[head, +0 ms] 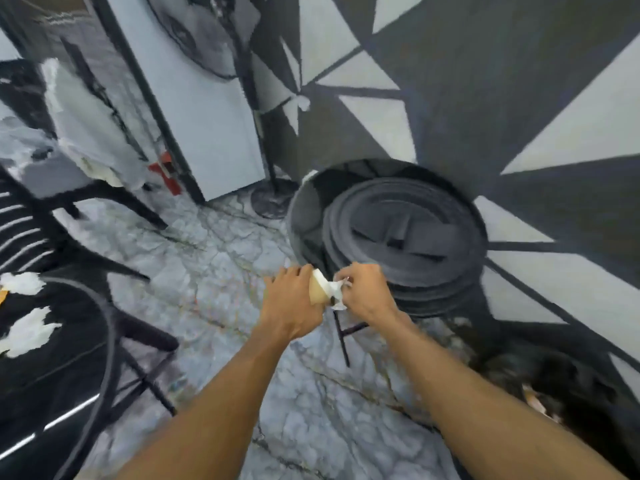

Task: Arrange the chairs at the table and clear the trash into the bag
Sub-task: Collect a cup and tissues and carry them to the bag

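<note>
Both arms reach forward, hands meeting mid-scene above the floor (214,271), just near of a dark round bin (398,233). Left hand (294,299) palm-down, fingers curled around a tan paper cup (317,292). Right hand (367,292) fingers pinched closed on white crumpled paper (334,289) at the cup's mouth. More white paper scraps (26,330) lie on the black tabletop (52,375) at left. Black chair (27,216) far left.

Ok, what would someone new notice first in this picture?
Mid-frame, the left hand and right hand together grip a crumpled paper cup. Just behind them sits a round dark bin lid. On the black table at far left lie white crumpled napkins.
</note>
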